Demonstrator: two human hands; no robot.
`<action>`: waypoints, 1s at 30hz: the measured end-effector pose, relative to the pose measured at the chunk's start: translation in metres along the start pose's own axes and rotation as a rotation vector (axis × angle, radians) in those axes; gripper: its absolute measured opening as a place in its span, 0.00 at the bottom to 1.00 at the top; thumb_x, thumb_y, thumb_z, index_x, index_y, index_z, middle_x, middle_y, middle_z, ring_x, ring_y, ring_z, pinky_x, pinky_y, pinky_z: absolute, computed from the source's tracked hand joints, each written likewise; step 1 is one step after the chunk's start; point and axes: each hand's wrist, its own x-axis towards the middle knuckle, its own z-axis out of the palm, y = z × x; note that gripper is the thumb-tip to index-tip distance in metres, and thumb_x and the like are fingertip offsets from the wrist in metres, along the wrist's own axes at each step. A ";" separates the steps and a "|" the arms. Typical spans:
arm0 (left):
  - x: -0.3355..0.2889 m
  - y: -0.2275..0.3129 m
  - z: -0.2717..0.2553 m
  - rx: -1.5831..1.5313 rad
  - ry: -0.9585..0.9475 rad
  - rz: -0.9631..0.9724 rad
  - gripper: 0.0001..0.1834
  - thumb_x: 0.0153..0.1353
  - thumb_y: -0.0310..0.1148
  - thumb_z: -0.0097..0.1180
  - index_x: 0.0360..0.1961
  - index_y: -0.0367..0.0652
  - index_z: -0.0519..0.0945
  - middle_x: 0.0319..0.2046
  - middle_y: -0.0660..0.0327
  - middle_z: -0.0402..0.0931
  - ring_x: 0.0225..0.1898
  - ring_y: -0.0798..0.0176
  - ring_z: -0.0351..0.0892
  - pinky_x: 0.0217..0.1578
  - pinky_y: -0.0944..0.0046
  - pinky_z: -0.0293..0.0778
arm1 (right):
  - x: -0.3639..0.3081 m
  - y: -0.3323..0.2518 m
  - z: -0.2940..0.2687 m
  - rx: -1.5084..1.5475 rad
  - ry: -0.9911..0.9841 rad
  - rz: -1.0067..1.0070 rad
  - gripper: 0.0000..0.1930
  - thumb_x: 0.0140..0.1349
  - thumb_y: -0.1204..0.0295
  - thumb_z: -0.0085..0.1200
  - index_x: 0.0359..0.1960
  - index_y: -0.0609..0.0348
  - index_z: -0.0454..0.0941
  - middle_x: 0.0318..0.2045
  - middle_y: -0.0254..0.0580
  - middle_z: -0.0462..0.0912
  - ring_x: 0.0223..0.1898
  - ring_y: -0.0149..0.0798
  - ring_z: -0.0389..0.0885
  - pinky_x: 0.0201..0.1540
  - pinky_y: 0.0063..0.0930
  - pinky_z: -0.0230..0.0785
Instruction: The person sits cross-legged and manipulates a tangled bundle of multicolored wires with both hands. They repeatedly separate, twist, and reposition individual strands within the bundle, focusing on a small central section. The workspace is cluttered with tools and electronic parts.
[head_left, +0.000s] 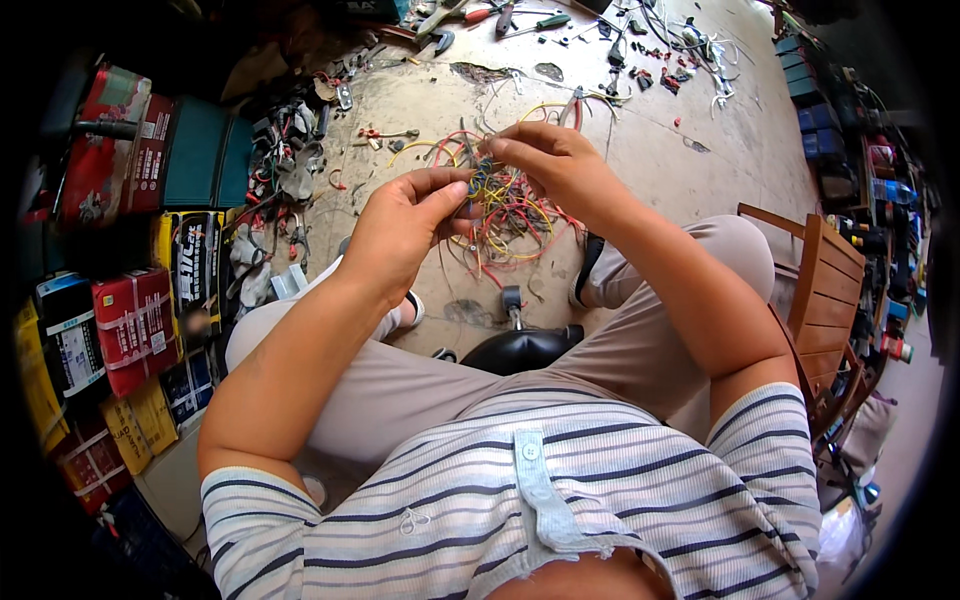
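A tangle of thin electrical wires (520,235) in red, yellow, grey and white hangs and lies between my knees, over the floor. My left hand (415,215) is closed at the tangle's upper left, with wires pinched between thumb and fingers. Right of it and slightly farther away, my right hand (545,165) pinches at the top of the same bundle, thumb and fingertips together. The exact strands in each grip are too small to make out. Pliers with red handles (575,105) rest on the floor just beyond my right hand.
Screwdrivers (540,25) and loose wire scraps (690,50) lie on the concrete floor (740,170) farther off. Stacked boxes (135,330) and a heap of connectors (285,150) line the left. A wooden chair (825,280) stands at my right, with loaded shelves (880,200) behind it.
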 end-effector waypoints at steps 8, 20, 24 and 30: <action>0.002 -0.002 -0.003 -0.095 -0.016 -0.008 0.14 0.65 0.30 0.48 0.48 0.32 0.74 0.39 0.56 0.77 0.40 0.65 0.79 0.41 0.69 0.78 | 0.002 0.007 -0.004 0.110 -0.016 -0.043 0.15 0.54 0.68 0.61 0.38 0.68 0.78 0.33 0.39 0.82 0.36 0.28 0.78 0.40 0.22 0.70; -0.002 -0.001 0.003 0.104 0.026 0.166 0.15 0.55 0.25 0.60 0.44 0.38 0.73 0.35 0.60 0.76 0.36 0.69 0.78 0.39 0.71 0.76 | 0.003 0.005 -0.007 0.111 0.055 0.024 0.11 0.52 0.68 0.61 0.32 0.64 0.78 0.27 0.34 0.79 0.29 0.24 0.72 0.32 0.18 0.63; 0.000 -0.002 0.003 0.123 0.029 0.213 0.15 0.55 0.25 0.61 0.43 0.38 0.73 0.35 0.60 0.76 0.36 0.69 0.77 0.37 0.71 0.75 | 0.002 0.001 -0.002 0.170 0.069 0.047 0.09 0.53 0.68 0.61 0.30 0.58 0.76 0.25 0.26 0.75 0.23 0.17 0.63 0.24 0.14 0.53; 0.000 -0.002 0.003 0.139 0.073 0.235 0.15 0.54 0.25 0.61 0.44 0.38 0.75 0.36 0.60 0.77 0.37 0.69 0.77 0.36 0.71 0.74 | -0.001 -0.007 -0.001 0.164 0.077 0.091 0.16 0.52 0.65 0.61 0.35 0.66 0.80 0.29 0.36 0.81 0.29 0.24 0.73 0.31 0.18 0.63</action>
